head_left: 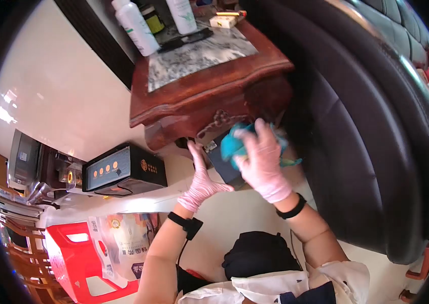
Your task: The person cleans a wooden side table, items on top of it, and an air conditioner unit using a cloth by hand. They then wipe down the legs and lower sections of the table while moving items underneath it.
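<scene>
Both hands wear pink gloves. My right hand [264, 164] is closed on a teal cloth [232, 146], in front of the carved lower front of a dark red wooden side table [189, 109]. Its fingers are slightly blurred. My left hand [202, 182] is spread, thumb and fingers apart, with nothing held, at the left side of a dark box [223, 164] under the table. The cloth hangs over the right part of this box and hides some of it.
White bottles [136, 28] and a small box [223, 21] stand on the table's marble top. A black leather sofa [346, 131] borders the right side. On the left are a black carton [146, 169], a red carrier [72, 258] and a printed bag [126, 240].
</scene>
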